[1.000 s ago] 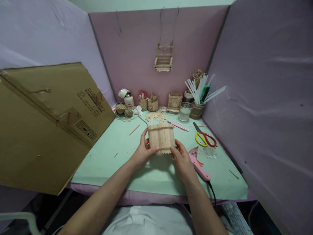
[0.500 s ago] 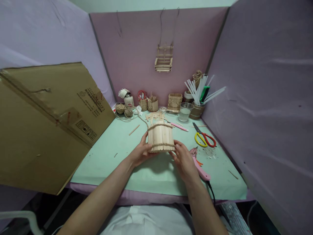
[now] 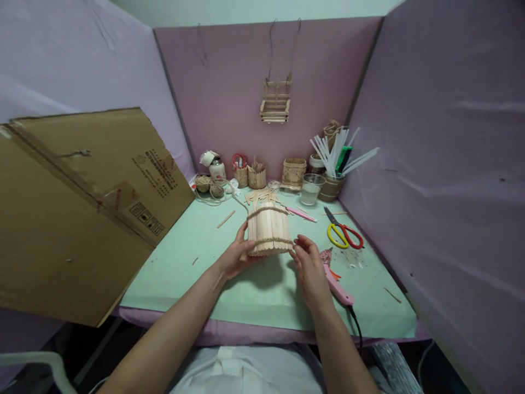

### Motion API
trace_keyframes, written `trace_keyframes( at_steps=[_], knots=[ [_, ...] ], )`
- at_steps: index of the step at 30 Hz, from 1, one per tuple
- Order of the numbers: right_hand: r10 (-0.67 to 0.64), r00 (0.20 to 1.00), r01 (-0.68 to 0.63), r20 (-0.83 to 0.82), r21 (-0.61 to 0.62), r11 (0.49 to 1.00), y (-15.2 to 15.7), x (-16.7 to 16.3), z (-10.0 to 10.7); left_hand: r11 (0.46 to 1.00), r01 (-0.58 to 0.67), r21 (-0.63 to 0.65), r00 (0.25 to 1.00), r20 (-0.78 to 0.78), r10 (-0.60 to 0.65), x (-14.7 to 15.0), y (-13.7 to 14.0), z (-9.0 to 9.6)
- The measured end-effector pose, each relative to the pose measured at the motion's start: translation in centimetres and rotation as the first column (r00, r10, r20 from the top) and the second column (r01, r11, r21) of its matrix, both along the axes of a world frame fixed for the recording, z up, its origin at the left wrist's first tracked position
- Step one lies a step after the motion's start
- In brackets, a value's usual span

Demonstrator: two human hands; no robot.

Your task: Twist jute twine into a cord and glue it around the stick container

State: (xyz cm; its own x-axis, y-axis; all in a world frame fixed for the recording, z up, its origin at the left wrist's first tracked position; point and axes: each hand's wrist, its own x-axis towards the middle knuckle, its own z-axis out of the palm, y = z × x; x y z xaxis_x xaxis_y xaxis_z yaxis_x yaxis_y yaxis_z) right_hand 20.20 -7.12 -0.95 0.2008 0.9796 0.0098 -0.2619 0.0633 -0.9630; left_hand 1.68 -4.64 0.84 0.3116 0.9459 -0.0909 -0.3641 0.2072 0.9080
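Note:
A container [image 3: 268,227] of upright pale wooden craft sticks, ringed by twine near its top and bottom, is held above the table, slightly tilted. My left hand [image 3: 238,256] grips it at the lower left, thumb on the side and fingers underneath. At its lower right corner is my right hand [image 3: 308,268], loosely curved with fingers apart; the fingertips are right beside the edge, and whether they touch it I cannot tell. A strand of twine runs from the container's upper left toward the twine balls [image 3: 210,187]. What is inside the container is hidden.
A pink hot glue gun [image 3: 339,287] with a black cord lies right of my right hand, scissors [image 3: 342,232] beyond it. Loose sticks [image 3: 261,196], a pink pen [image 3: 301,213], a water cup [image 3: 310,190] and several pots stand or lie behind. A cardboard box [image 3: 90,219] leans in from the left.
My right hand has eased away from the container's lower right corner, its fingers loosening. The left hand keeps its hold, and the container has barely moved. The whole view has shifted slightly.

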Motion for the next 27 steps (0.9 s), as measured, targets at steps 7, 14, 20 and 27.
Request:
trace_keyframes(
  at_steps=[7,14,20,27],
  knots=[
    [-0.068,0.955,0.039,0.29,0.106,0.994,-0.9,2.4,-0.7,0.979,-0.195,0.055,0.924,-0.323,0.202,-0.8,-0.2,2.0],
    [-0.104,0.907,0.07,0.409,0.097,0.993,-2.2,5.7,-0.4,0.965,-0.254,0.072,0.741,-0.627,0.242,0.0,-1.1,2.0],
    [-0.165,0.784,0.097,0.599,0.144,0.985,-3.3,8.0,-0.2,0.963,-0.236,0.132,0.691,-0.674,0.261,-0.7,-1.4,1.7],
    [-0.191,0.37,-0.019,0.909,0.213,0.977,-4.5,10.6,-2.6,0.984,-0.165,0.066,0.668,-0.727,0.16,-2.0,-4.2,1.4]
  ],
)
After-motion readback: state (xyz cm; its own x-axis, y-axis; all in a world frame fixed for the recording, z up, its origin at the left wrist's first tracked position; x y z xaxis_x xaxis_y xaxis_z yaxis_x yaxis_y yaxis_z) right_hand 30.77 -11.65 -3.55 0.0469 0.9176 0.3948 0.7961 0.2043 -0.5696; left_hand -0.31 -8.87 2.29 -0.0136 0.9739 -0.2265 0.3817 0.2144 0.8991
